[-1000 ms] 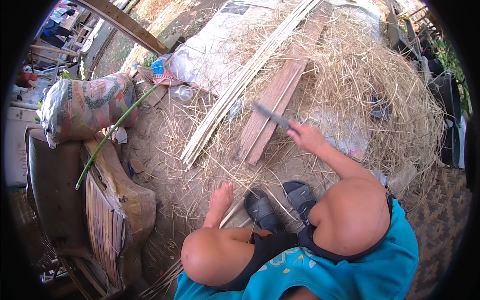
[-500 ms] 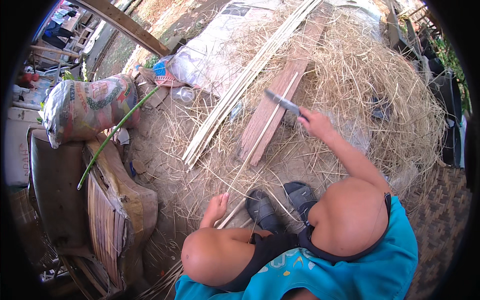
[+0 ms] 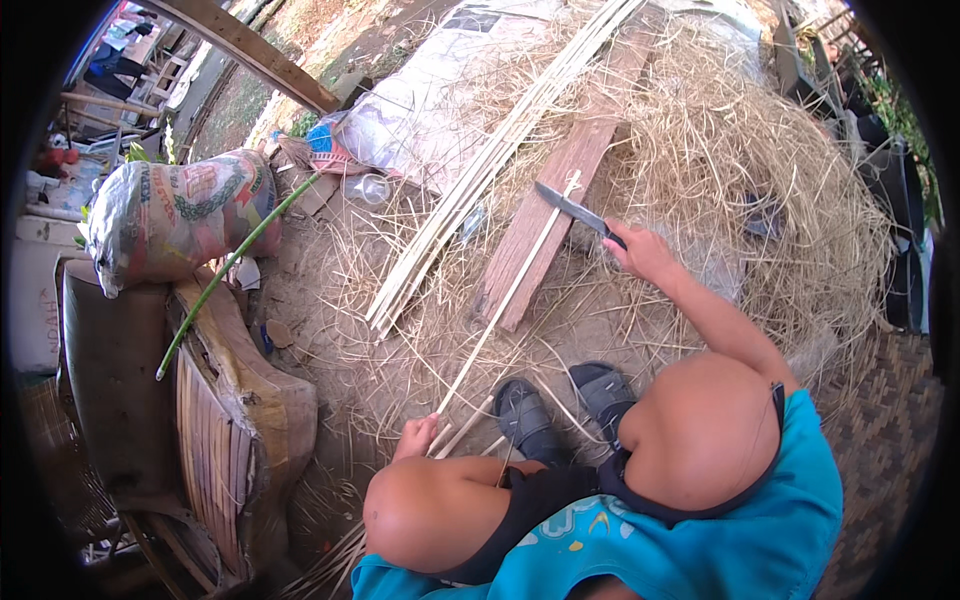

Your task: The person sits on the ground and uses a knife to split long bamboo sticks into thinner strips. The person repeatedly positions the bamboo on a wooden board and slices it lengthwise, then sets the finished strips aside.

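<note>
My right hand [image 3: 640, 250] is closed round the dark handle of a knife [image 3: 580, 213]. The grey blade lies across a thin bamboo strip [image 3: 522, 272] near its far end, where a pale shaving curls up. Beneath the strip is a reddish-brown wooden plank [image 3: 535, 225], resting on the ground at a slant. Down beside my left knee, my left hand [image 3: 418, 436] grips the strip's near end. Several long pale bamboo strips [image 3: 450, 220] lie in a bundle to the left of the plank.
Heaped dry shavings [image 3: 790, 190] cover the right side. At the left are a stuffed sack [image 3: 185, 215], a green stick [image 3: 235, 262] and a worn slatted wooden piece [image 3: 215, 430]. My sandalled feet [image 3: 525, 415] stand close to the plank's near end. Woven matting [image 3: 880, 440] lies at the right.
My left hand has drawn back toward my knee, pulling the strip with it under the blade. A shaving has risen at the blade. The knife has shifted only slightly.
</note>
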`<state>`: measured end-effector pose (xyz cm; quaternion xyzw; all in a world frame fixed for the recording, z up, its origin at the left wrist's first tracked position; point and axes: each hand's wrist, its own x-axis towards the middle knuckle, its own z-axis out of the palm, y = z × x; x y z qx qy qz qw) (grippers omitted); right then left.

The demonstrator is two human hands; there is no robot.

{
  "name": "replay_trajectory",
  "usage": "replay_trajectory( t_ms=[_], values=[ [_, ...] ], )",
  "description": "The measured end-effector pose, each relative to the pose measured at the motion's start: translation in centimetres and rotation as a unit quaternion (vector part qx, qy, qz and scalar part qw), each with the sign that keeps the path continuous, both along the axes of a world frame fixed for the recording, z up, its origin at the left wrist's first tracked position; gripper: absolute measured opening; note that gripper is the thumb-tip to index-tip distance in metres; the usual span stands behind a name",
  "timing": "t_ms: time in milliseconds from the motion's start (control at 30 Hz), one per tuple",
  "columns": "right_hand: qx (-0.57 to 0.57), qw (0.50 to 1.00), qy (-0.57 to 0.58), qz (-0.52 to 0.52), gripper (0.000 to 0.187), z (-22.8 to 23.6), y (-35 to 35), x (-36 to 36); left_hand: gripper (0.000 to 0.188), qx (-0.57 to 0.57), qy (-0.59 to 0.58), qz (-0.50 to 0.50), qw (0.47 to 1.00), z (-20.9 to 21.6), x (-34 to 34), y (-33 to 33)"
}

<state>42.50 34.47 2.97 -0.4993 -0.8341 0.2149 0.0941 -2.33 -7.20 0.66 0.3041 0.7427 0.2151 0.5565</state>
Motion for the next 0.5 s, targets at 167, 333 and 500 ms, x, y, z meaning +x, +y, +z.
replay_trajectory(
  t_ms=[167,333,500],
  values=[
    [-0.059,0.997,0.017,-0.051,0.041,1.4,-3.8,-2.9,0.048,0.024,-0.045,0.013,0.999,2.5,5.1,10.2],
    [-0.003,0.998,0.019,0.060,0.040,2.6,-3.6,-3.5,0.042,0.134,0.000,-0.063,0.989,0.9,6.7,13.7],
    [-0.062,0.984,-0.019,-0.167,0.043,1.4,2.5,2.7,0.039,0.087,0.102,-0.101,0.986,0.7,6.5,10.4]
  ],
)
